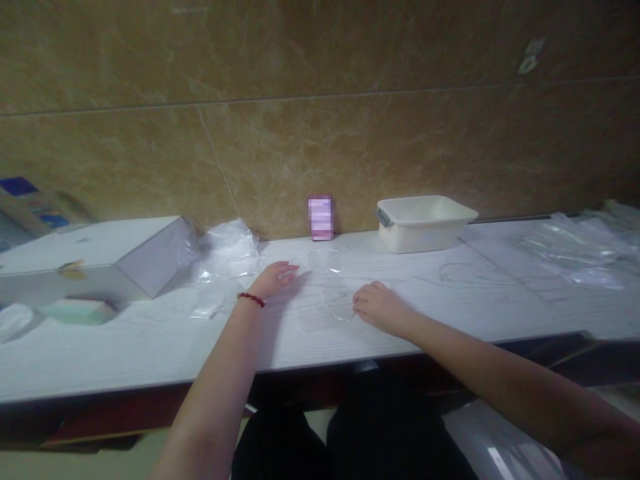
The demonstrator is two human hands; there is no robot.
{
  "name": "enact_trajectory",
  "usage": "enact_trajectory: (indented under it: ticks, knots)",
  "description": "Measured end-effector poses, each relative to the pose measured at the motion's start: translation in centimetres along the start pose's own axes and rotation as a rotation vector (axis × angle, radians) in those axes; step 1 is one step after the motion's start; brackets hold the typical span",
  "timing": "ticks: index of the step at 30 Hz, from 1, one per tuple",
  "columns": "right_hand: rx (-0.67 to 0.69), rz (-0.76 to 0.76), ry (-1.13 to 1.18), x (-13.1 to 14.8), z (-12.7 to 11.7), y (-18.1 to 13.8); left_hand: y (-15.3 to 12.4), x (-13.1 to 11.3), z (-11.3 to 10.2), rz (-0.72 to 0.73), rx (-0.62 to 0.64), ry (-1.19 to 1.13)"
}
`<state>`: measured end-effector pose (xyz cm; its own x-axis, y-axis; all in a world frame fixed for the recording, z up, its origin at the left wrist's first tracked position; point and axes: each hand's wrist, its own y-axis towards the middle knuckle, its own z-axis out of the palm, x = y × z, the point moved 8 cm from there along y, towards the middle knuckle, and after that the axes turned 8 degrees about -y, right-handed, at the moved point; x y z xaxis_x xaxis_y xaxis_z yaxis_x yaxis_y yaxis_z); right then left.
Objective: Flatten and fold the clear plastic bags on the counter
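A thin, clear plastic piece (330, 297) lies on the white wood-grain table between my hands; its outline is faint and its exact kind is hard to make out. My left hand (276, 277), with a dark red beaded bracelet (251, 299) at the wrist, hovers at the upper left of the plastic. Its fingers are stretched and apart, with nothing in them. On the other side, my right hand (381, 308) has its fingers curled down at the right edge of the plastic, seemingly pinching it.
Crumpled clear plastic (227, 250) lies left, beside a white box (95, 257) and a pale green sponge-like block (80, 311). A phone (321, 218) leans on the tiled wall. A cream bin (425, 227) stands back right. Flat clear bags (575, 250) lie far right.
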<state>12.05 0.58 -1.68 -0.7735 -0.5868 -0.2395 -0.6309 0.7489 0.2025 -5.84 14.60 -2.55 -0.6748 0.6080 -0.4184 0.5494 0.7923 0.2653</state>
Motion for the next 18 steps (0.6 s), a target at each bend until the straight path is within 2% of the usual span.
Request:
enact_trajectory:
  ticks: [4, 8, 10, 13, 16, 18]
  knots:
    - [-0.124, 0.076, 0.178, -1.3, -0.1, 0.3, -1.5, -3.4, -1.0, 0.027, 0.03, -0.126]
    - [-0.179, 0.127, 0.35, -2.2, -0.4, 0.5, -5.2, -8.1, -0.2, 0.175, 0.249, -0.201]
    - [-0.192, 0.159, 0.425, -2.5, -0.6, 0.7, -6.9, -9.7, 0.6, 0.219, 0.287, -0.167]
    - [-0.202, 0.224, 0.513, -2.9, -0.7, 0.8, -7.9, -10.2, 1.7, 0.154, 0.186, -0.08]
    - [-0.2, 0.286, 0.577, -3.3, -0.3, 1.0, -7.5, -9.4, 2.3, 0.066, 0.036, -0.013]
    - [-0.199, 0.302, 0.617, -3.5, 0.0, 1.1, -6.8, -8.5, 2.5, 0.028, -0.007, 0.002]
